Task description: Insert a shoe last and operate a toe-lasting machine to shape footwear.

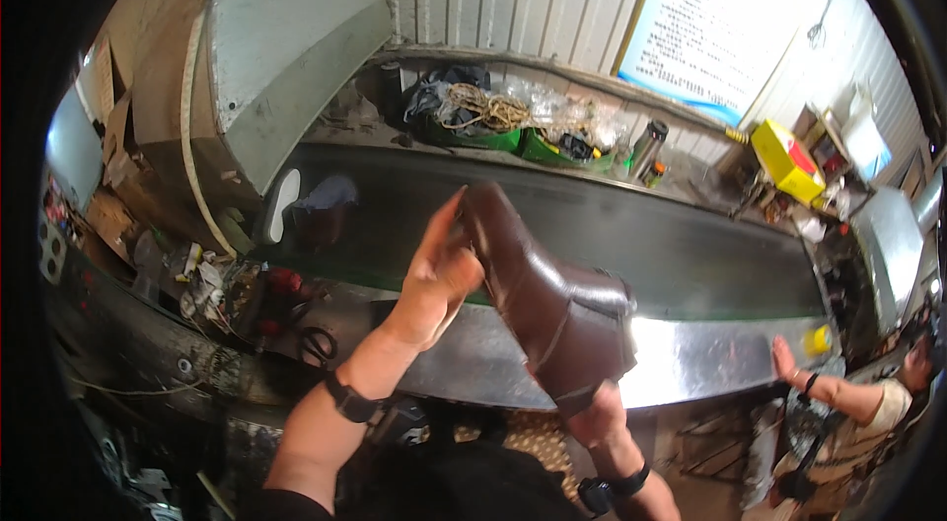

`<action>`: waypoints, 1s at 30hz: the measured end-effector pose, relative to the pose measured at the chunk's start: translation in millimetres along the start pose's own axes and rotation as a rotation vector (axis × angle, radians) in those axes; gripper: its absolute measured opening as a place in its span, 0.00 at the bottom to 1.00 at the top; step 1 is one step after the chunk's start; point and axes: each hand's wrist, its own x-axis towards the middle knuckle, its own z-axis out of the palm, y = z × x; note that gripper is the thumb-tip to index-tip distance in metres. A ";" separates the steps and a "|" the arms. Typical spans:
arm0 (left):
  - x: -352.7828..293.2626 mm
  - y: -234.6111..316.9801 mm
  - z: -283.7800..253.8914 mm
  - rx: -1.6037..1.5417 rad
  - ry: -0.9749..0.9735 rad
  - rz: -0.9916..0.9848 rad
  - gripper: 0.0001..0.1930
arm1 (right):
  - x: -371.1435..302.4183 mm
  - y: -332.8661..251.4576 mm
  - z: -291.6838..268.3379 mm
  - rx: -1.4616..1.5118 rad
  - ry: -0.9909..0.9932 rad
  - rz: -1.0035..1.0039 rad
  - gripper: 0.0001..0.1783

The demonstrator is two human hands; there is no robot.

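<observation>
A dark brown leather ankle boot (552, 309) is held up tilted in front of me, its toe pointing up and to the left. My right hand (599, 414) grips it at the opening of the shaft, and part of its fingers is hidden by the leather. My left hand (434, 289) lies against the boot's left side near the toe, fingers reaching along the edge and the thumb a little blurred. Beyond the boot runs a dark conveyor belt (691, 255), with a bright metal ledge (483, 348) on the near side.
At the belt's left end, a white-soled shoe (284, 205) lies by a grey machine housing (296, 37). Scissors (318, 345) rest on the near left. Green bins (493, 139), a flask (651, 141) and a yellow box (786, 161) line the back. Another person's hand (784, 360) touches the ledge at right.
</observation>
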 end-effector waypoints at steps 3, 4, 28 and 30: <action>4.1 5.4 15.5 -0.135 0.137 -0.325 0.45 | -7.0 -8.0 -2.3 -1.161 -0.068 -0.516 0.62; 4.4 3.9 22.5 -0.045 0.084 -0.203 0.46 | -7.9 -3.3 -3.6 -1.217 -0.076 -0.551 0.63; -12.6 -35.7 24.1 0.201 0.044 -0.038 0.25 | -13.3 2.2 14.7 0.118 0.207 0.211 0.55; -21.3 -54.5 4.5 0.124 0.275 -0.146 0.23 | -9.1 -21.0 25.9 -0.462 0.197 -0.264 0.56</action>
